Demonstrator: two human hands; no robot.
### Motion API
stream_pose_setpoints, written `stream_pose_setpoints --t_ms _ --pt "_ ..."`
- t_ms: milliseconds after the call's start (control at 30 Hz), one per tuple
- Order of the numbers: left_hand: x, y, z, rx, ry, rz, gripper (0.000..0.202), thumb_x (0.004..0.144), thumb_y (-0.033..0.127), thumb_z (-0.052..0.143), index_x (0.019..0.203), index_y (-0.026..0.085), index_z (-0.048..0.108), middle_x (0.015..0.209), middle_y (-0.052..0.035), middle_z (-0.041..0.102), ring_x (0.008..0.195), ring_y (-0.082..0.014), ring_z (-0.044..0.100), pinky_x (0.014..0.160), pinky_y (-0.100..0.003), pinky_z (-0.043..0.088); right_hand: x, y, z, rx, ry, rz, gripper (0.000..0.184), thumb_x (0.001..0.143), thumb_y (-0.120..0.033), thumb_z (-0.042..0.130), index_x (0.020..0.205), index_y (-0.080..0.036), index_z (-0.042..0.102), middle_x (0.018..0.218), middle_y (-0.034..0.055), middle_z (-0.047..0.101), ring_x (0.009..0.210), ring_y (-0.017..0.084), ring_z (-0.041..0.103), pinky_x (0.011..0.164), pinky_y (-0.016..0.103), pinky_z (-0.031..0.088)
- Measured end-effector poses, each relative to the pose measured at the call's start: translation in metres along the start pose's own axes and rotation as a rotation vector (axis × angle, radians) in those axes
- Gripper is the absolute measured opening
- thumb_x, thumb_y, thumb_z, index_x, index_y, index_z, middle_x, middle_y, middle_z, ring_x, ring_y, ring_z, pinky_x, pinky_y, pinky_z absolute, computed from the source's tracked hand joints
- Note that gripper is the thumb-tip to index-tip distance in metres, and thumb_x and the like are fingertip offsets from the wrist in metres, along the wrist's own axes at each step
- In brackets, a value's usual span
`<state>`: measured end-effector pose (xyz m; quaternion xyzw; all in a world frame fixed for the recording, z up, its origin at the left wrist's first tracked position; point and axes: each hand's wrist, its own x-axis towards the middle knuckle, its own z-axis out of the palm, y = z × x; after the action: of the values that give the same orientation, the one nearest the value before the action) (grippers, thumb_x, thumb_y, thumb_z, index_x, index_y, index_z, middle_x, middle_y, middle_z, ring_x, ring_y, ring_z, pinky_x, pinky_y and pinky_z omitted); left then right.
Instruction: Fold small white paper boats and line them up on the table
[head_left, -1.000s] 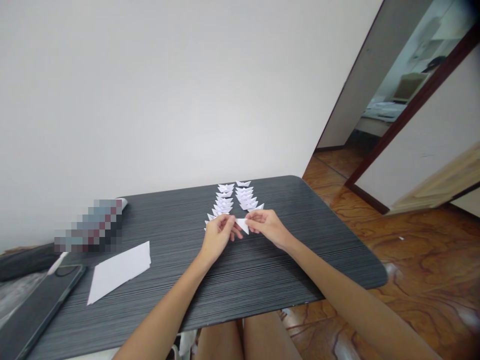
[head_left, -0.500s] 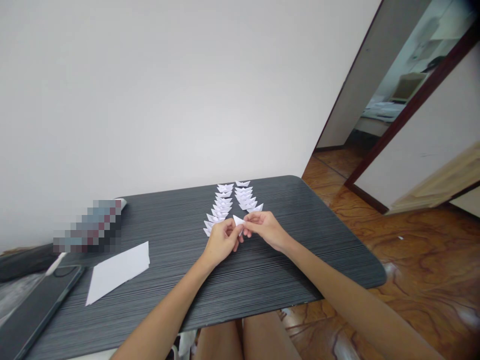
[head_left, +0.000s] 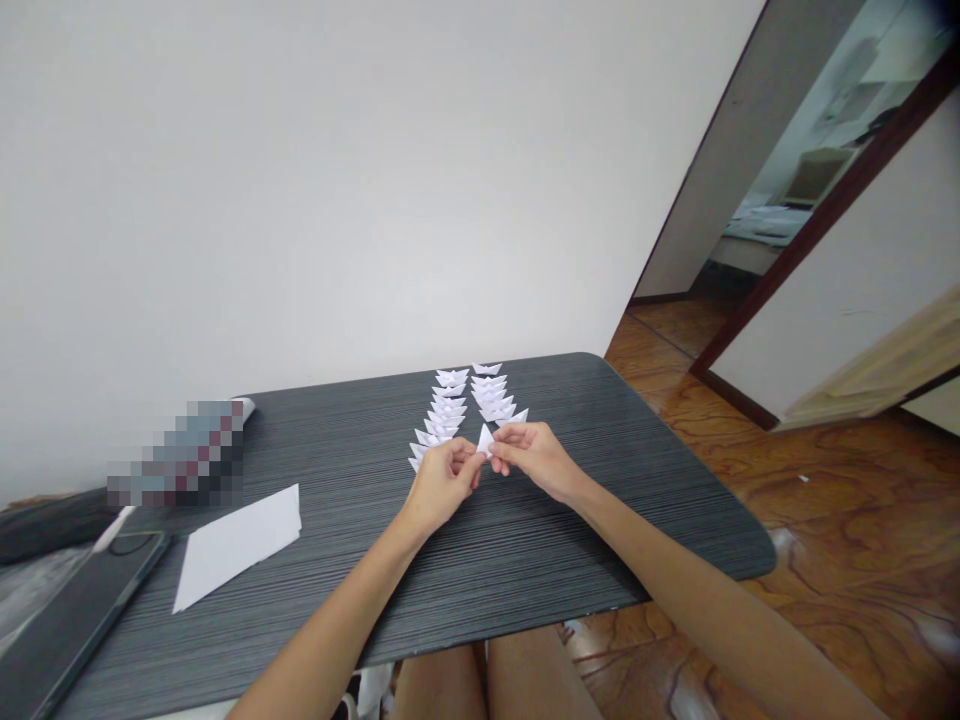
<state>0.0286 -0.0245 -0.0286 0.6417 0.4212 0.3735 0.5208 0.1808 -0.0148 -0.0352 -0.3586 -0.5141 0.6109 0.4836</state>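
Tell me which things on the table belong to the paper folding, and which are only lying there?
In the work: left hand and right hand pinching the small folded paper; rows of folded paper pieces behind; probably the white sheet.
Lying about: dark flat device at the left edge; blurred object by the wall.

- plain white wall (head_left: 300,180) behind a dark, fine-striped table (head_left: 337,440)
- glossy brown patterned floor (head_left: 862,540) to the right
- open doorway (head_left: 780,215) with a dark wood frame, a brighter room beyond
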Motion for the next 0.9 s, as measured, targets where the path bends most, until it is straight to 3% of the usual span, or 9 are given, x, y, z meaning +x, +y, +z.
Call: stream_pose_setpoints --t_ms 233,400,600,767,900 --pt "-0.0029 0.0016 0.0002 -0.017 -0.034 0.015 0.021 0.076 0.033 0.049 0.07 0.014 0.045 0.049 0.0026 0.052 0.029 -0.0053 0.044 0.031 -0.015 0.031 -0.002 0.0008 0.0041 -0.04 0.045 -0.03 0.026 0.062 -0.034 0.066 0.06 -0.014 0.05 0.045 -0.0025 0.054 0.037 0.006 0.045 0.039 0.02 0.035" --pt "-0.0008 0.0041 -0.0021 -0.104 -0.086 0.029 0.025 0.077 0.037 0.047 0.071 0.013 0.044 0.057 -0.0013 0.058 0.035 -0.0081 0.052 0.031 -0.015 0.032 -0.0025 -0.0021 0.0036 -0.036 0.014 -0.018 0.021 0.064 -0.031 0.066 0.066 -0.013 0.055 0.048 -0.0026 0.054 0.041 0.006 0.046 0.041 0.019 0.035" --pt "0.0013 0.0079 -0.0046 -0.236 -0.114 0.074 0.029 0.077 0.035 0.05 0.095 0.015 0.041 0.064 -0.0011 0.059 0.042 -0.0119 0.058 0.036 -0.019 0.042 -0.0021 -0.0028 0.0053 0.027 -0.026 -0.045 0.022 0.063 -0.029 0.067 0.077 -0.013 0.06 0.058 -0.0001 0.059 0.051 0.009 0.053 0.048 0.022 0.04" --pt "-0.0037 0.0046 -0.0029 -0.028 -0.001 0.157 0.035 0.078 0.033 0.048 0.107 0.013 0.046 0.068 -0.0043 0.062 0.055 -0.0137 0.062 0.054 -0.025 0.052 -0.003 -0.0019 0.0083 -0.033 0.016 -0.073 0.025 0.061 -0.028 0.067 0.081 -0.014 0.061 0.068 0.0017 0.062 0.058 0.01 0.057 0.059 0.025 0.046" --pt "-0.006 0.0007 -0.0021 0.189 0.066 0.217 0.032 0.079 0.03 0.045 0.106 0.013 0.051 0.07 -0.0065 0.065 0.057 -0.0152 0.064 0.057 -0.025 0.053 -0.0033 0.0019 0.0082 -0.065 0.011 -0.075 0.025 0.062 -0.028 0.066 0.082 -0.013 0.062 0.072 0.0037 0.064 0.067 0.014 0.059 0.066 0.028 0.049"
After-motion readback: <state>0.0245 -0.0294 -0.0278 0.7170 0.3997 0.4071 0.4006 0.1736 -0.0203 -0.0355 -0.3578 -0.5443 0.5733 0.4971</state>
